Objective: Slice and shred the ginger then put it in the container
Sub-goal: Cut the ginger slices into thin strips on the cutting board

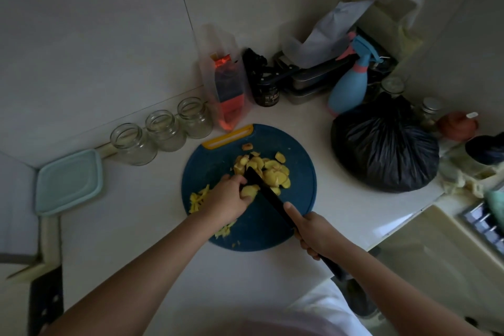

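Ginger slices (268, 170) pale yellow, thin, irregular ovals, heaped loosely on far half of round blue cutting board (294, 199); one stray slice near board's yellow handle; thin yellow shreds (198, 198) piled at board's left edge, partly hidden under left wrist; left hand (227, 199) curls fingers down on small stack of slices (249, 190), pinning it to board; right hand (313, 234) grips black knife (266, 189) by handle, forefinger stretched along spine, blade just beside left fingertips; teal-lidded container (68, 181) on counter, well left of board.
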